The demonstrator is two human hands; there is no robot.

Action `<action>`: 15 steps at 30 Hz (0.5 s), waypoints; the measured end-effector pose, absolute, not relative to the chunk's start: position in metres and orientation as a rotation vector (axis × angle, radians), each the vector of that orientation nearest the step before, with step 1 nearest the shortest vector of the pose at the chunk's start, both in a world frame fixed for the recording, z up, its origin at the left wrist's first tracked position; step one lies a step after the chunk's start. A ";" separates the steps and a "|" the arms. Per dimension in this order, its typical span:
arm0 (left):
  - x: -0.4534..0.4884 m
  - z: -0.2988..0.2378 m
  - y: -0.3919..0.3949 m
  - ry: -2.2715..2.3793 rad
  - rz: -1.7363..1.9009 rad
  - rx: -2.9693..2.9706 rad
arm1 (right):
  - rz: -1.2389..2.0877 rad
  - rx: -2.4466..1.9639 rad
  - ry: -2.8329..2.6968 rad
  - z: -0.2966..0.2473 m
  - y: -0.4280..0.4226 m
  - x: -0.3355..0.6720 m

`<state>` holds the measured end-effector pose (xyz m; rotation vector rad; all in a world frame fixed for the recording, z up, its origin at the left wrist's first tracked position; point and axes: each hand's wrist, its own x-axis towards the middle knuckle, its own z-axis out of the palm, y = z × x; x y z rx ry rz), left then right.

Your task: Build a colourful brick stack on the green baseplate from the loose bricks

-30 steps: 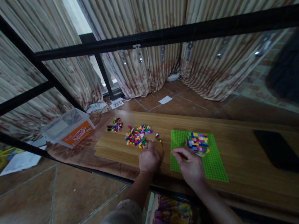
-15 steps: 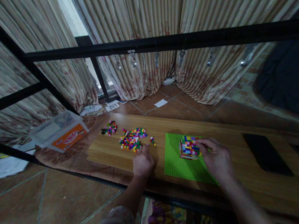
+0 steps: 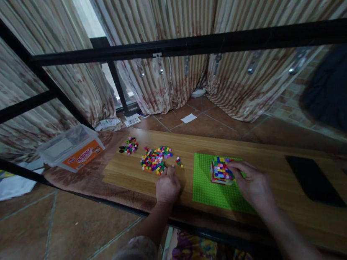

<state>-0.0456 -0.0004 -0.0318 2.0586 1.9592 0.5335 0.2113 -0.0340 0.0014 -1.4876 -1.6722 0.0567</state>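
Note:
A hollow-looking block of many-coloured toy bricks (image 3: 221,171) stands on a green studded baseplate (image 3: 207,197). My right hand (image 3: 254,183) is at the block's right side, thumb and fingers pinched at its upper edge. A small reddish toy brick (image 3: 228,161) seems to be at those fingertips. My left hand (image 3: 168,186) rests by the near edge of a loose pile of small bricks (image 3: 155,159). Its fingers are curled together and point at the pile; what they hold, if anything, is hidden. A few single bricks (image 3: 179,162) lie between the pile and the baseplate.
Another small heap of bricks (image 3: 128,146) lies at the table's far left. Beyond it sits a clear plastic box (image 3: 71,149) with an orange label. A black flat object (image 3: 315,181) lies on the wooden table (image 3: 271,151) at right. A dark metal bar (image 3: 197,44) crosses behind.
The whole view has shifted slightly, so things sit a little further right. Both hands keep nearly the same places, the left by the pile, the right at the brick block.

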 end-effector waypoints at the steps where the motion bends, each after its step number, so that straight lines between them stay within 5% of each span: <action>1: -0.046 -0.032 0.000 1.959 0.531 2.062 | 0.029 -1.491 -1.680 0.001 -0.034 0.211; 15: -0.046 -0.028 0.000 1.943 0.512 2.031 | -0.171 -1.520 -1.655 -0.006 -0.040 0.204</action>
